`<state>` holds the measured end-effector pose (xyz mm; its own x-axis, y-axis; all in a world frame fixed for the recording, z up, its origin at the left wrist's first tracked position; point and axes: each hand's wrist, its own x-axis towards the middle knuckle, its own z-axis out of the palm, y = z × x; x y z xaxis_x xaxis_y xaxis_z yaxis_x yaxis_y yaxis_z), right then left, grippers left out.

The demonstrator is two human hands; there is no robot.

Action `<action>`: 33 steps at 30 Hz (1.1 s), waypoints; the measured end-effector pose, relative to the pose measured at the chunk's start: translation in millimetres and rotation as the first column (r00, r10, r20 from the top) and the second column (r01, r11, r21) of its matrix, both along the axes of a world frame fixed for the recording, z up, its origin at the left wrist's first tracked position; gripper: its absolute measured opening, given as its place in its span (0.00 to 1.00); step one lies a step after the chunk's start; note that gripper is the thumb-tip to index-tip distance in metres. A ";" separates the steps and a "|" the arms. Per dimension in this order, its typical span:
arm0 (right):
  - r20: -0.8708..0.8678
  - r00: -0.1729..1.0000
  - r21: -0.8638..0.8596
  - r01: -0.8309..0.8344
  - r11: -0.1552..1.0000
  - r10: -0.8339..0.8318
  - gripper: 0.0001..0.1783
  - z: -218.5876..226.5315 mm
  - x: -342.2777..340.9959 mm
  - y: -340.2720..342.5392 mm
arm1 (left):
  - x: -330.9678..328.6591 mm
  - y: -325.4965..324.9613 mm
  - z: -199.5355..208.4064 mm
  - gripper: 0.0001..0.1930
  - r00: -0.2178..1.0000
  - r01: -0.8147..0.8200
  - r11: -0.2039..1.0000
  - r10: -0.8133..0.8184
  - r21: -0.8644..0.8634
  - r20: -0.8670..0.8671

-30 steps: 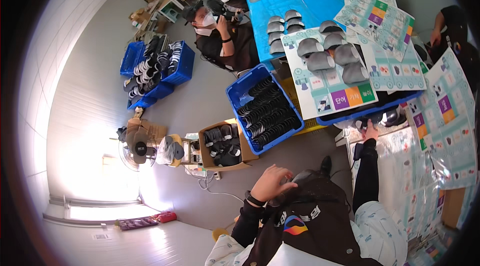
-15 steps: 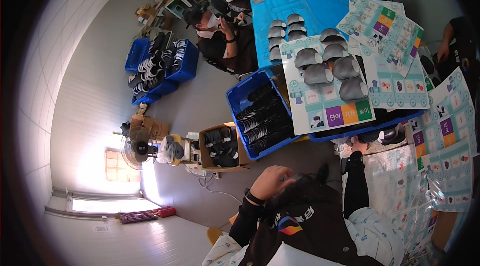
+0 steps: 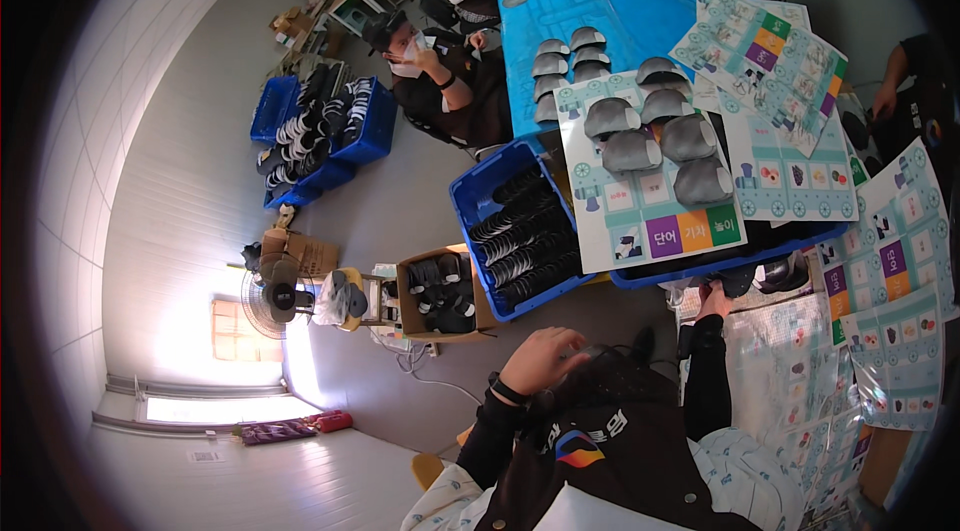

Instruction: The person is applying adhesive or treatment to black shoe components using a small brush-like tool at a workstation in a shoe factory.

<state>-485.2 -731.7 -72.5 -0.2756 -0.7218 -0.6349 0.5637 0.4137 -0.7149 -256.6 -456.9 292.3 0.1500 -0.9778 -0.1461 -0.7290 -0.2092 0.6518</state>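
As the right hand [image 3: 714, 301] reaches out toward one o'clock, its fingers meet the edge of a dark, curved piece [image 3: 738, 281]; from where I stand I can't tell whether they are clamped on it. A second dark piece [image 3: 783, 273] lies near it, at two o'clock from those fingertips. The left hand [image 3: 542, 361] is poised over the dark apron [image 3: 640, 471], its fingers loosely bent with the thumb apart; I can't make out whether anything is gripped beneath them.

Directly at twelve o'clock from the right hand runs the rim of a blue bin [image 3: 680, 275], and over it, toward eleven, a printed sheet [image 3: 655, 193] carries grey visor-shaped pieces [image 3: 632, 151]. Plastic-covered sheets [image 3: 780, 351] spread at four o'clock.

From the left hand, another blue bin [image 3: 470, 199] filled with rows of dark pieces [image 3: 525, 243] sits at twelve, and a cardboard box [image 3: 483, 306] of dark pieces at ten. Farther off at twelve stretches the blue-covered table [image 3: 630, 1], with a masked person [image 3: 455, 81] seated beside it at eleven. A fan [image 3: 280, 296] stands between nine and ten.
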 end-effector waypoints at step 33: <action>-0.464 0.800 -0.326 -0.554 0.766 0.381 0.11 208.6 -7.6 192.4 | 34.7 67.9 -34.5 0.22 0.854 -0.141 0.983 0.182 0.119 -0.487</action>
<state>-492.8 -539.3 136.0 0.0325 -0.9866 -0.1596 0.0562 0.1613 -0.9853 -221.8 -389.0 257.8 0.1933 -0.9290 -0.3157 -0.2675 -0.3595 0.8940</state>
